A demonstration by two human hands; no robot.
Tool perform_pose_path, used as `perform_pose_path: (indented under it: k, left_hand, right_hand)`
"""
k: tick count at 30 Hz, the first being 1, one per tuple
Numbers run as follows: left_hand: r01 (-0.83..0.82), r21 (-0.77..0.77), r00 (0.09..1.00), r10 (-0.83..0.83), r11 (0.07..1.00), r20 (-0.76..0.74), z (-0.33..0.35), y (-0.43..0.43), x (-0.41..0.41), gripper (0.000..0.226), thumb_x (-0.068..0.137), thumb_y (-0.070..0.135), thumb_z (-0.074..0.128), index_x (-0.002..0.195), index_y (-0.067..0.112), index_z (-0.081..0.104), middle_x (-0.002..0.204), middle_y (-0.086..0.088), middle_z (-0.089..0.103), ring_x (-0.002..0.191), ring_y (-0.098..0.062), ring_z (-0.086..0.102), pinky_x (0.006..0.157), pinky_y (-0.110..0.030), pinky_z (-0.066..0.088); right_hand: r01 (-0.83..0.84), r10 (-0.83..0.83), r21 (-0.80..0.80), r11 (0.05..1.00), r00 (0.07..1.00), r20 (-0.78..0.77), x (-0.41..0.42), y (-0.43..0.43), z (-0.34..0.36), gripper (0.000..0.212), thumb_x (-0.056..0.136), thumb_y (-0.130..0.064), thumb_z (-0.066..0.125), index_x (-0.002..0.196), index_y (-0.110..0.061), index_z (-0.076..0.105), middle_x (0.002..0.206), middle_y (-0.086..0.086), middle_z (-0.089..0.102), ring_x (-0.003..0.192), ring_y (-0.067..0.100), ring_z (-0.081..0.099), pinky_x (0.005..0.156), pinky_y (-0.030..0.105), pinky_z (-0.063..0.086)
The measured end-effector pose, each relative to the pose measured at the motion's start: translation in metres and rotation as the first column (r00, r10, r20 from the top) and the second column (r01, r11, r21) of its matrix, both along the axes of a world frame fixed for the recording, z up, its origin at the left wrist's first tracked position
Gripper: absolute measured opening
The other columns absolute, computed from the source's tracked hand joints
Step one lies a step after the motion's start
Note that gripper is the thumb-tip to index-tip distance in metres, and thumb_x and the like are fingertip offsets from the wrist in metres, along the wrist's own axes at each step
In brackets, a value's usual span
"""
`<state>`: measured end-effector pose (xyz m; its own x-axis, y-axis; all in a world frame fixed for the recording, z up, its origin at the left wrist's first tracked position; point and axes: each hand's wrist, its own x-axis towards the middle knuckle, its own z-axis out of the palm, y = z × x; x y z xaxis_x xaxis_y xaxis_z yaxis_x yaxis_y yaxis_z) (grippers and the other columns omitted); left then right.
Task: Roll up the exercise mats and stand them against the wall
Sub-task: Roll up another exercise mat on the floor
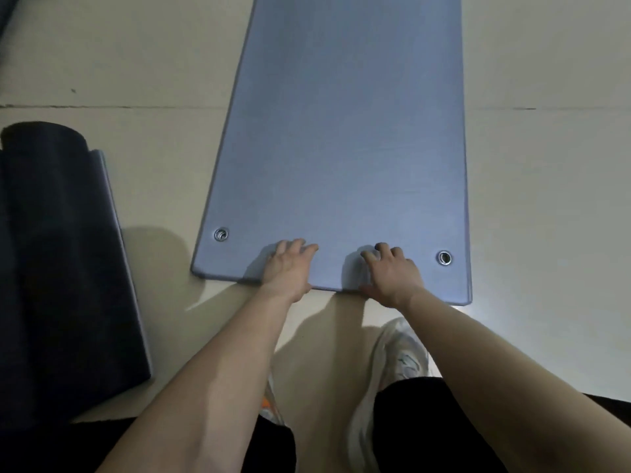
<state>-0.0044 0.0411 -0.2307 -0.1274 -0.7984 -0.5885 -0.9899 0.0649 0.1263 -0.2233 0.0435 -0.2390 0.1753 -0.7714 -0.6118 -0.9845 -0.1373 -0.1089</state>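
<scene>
My left grip [288, 268] and right grip [389, 278] clutch the edge of the blue exercise mat [341, 148] close together, so corners outside them may lag, skewing the roll.

dim, soft shadows, wide-angle bowing
</scene>
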Motion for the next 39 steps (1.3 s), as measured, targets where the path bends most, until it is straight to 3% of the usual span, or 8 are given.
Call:
perform_pose_path:
  k: [4,10,14,21,27,31,35,39]
  left_hand:
    - [0.082,0.014,0.993,-0.083,0.997,0.084,-0.023,-0.002,0.022,0.084,0.083,0.016,0.077,0.149,0.039,0.03,0.16,0.004,0.02,0.139,-0.033,0.029,0.108,-0.041,0.043]
    - [0.15,0.021,0.987,-0.149,0.988,-0.055,-0.019,-0.007,0.049,0.067,0.091,0.025,0.072,0.151,0.026,0.043,0.166,0.0,0.025,0.146,-0.031,0.029,0.115,-0.034,0.029]
    - [-0.035,0.061,0.985,0.045,0.997,-0.165,0.004,-0.015,0.058,0.038,0.092,0.029,0.072,0.128,0.018,0.068,0.14,-0.006,0.063,0.128,-0.029,0.057,0.098,-0.033,0.044]
    - [-0.154,-0.567,0.987,0.096,0.809,-0.132,0.033,-0.04,0.048,0.024,0.085,0.04,0.077,0.094,0.019,0.068,0.096,-0.006,0.067,0.094,-0.033,0.061,0.072,-0.04,0.043]
    - [-0.202,-0.63,0.979,0.138,0.75,-0.15,0.022,-0.078,0.033,0.023,0.098,0.034,0.064,0.097,0.012,0.066,0.099,-0.009,0.062,0.087,-0.032,0.059,0.061,-0.037,0.038]
    - [-0.058,-0.581,0.994,-0.004,0.812,-0.105,-0.004,-0.084,0.049,0.047,0.094,0.042,0.067,0.13,0.012,0.063,0.127,-0.009,0.06,0.116,-0.032,0.055,0.091,-0.048,0.052]
    - [0.156,-0.435,0.988,-0.147,0.887,0.054,-0.037,-0.075,0.071,0.095,0.078,0.053,0.078,0.155,0.015,0.039,0.155,-0.004,0.044,0.145,-0.03,0.035,0.122,-0.051,0.024]
    - [0.131,-0.399,0.984,-0.168,0.907,-0.058,-0.056,-0.085,0.076,0.081,0.081,0.033,0.083,0.15,0.014,0.047,0.15,-0.005,0.053,0.139,-0.029,0.046,0.122,-0.048,0.025]
  right_hand:
    - [-0.095,0.096,0.015,0.995,0.995,-0.034,0.006,0.018,-0.026,0.091,0.081,-0.056,0.075,0.152,-0.026,0.028,0.149,0.009,0.03,0.131,0.034,0.038,0.094,0.043,0.047]
    - [-0.188,0.187,-0.069,0.98,0.982,-0.026,0.001,0.01,-0.021,0.059,0.093,-0.024,0.058,0.149,-0.028,0.039,0.145,0.009,0.043,0.119,0.037,0.049,0.084,0.042,0.052]
    - [-0.178,0.177,0.007,0.984,0.979,0.104,-0.016,-0.006,0.016,0.037,0.099,-0.042,0.053,0.136,-0.035,0.057,0.141,0.001,0.06,0.121,0.034,0.06,0.092,0.04,0.053]
    - [0.072,0.01,-0.445,0.893,0.984,0.18,-0.01,-0.035,0.04,0.016,0.1,-0.028,0.064,0.114,-0.02,0.061,0.11,0.009,0.066,0.092,0.039,0.061,0.069,0.04,0.045]
    - [0.024,-0.006,-0.68,0.733,1.0,0.028,-0.003,-0.07,0.024,0.011,0.091,-0.007,0.069,0.102,-0.01,0.068,0.095,0.016,0.06,0.079,0.038,0.053,0.07,0.041,0.038]
    - [0.048,-0.029,-0.667,0.743,0.999,0.039,0.004,-0.087,0.002,0.026,0.079,-0.001,0.074,0.103,-0.009,0.069,0.096,0.014,0.064,0.08,0.039,0.057,0.071,0.042,0.048]
    - [0.02,0.023,-0.506,0.862,0.997,0.079,-0.005,-0.072,-0.028,0.075,0.08,-0.058,0.074,0.135,-0.009,0.059,0.127,0.013,0.061,0.117,0.04,0.056,0.109,0.054,0.044]
    - [-0.087,0.078,-0.402,0.912,0.996,-0.039,-0.01,-0.071,-0.05,0.072,0.081,-0.037,0.079,0.143,-0.015,0.051,0.128,0.008,0.06,0.117,0.034,0.058,0.111,0.046,0.039]
